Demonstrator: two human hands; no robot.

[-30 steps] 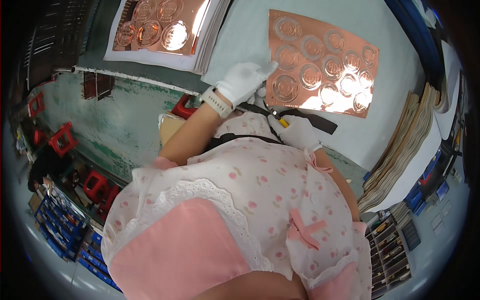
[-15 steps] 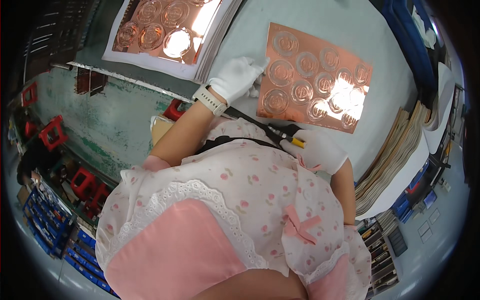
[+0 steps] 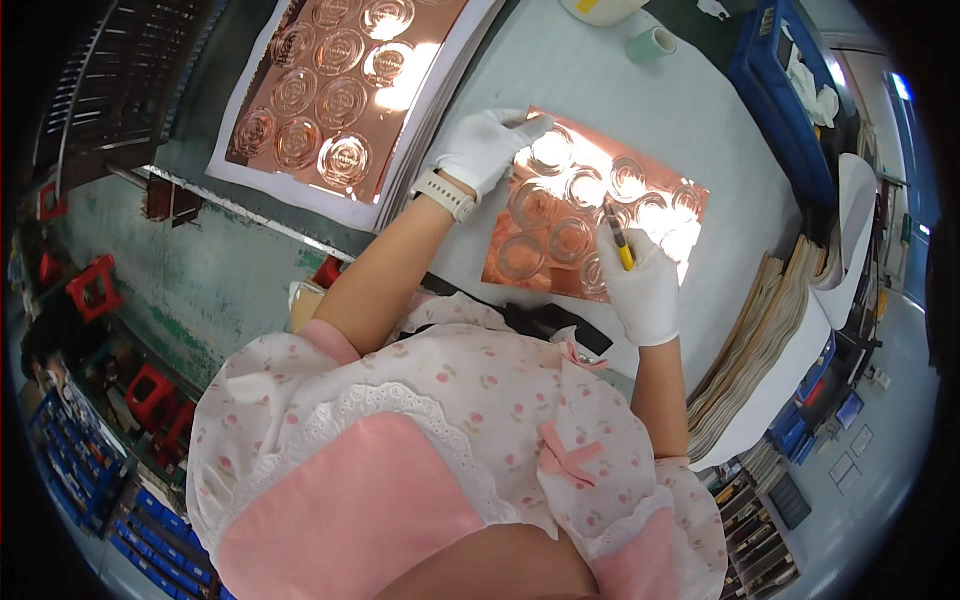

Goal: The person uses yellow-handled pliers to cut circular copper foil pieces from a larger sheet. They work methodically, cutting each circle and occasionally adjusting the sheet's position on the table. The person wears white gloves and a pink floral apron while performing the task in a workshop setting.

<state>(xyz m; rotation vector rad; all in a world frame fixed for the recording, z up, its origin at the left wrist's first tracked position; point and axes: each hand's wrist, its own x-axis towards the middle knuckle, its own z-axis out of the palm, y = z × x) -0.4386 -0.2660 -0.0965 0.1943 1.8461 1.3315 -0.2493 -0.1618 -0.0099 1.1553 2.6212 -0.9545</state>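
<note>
A shiny copper sheet (image 3: 508, 256) with raised round embossings lies tilted on the pale worktop in front of me. My left hand (image 3: 478, 150), in a white glove, grips its upper left corner, one finger stretched along the top. My gloved right hand (image 3: 640, 290) is closed around a slim pen-like tool (image 3: 622, 245) with a yellow and dark barrel. Its dark tip points at the embossings near the sheet's middle; whether it touches the copper I cannot tell. Glare hides part of the sheet's right side.
To the left, similar embossed copper sheets (image 3: 340, 100) lie on a stack of white paper (image 3: 222, 160). Thick layered sheets (image 3: 745, 340) stand along the right edge. A blue crate (image 3: 785, 95), a green roll (image 3: 651, 45) and a pale container (image 3: 603, 10) are at the far side.
My right hand has risen from beside my apron to over the copper sheet, tool in it. The sheet has shifted left and closer to me, and my left hand has come onto its corner.
</note>
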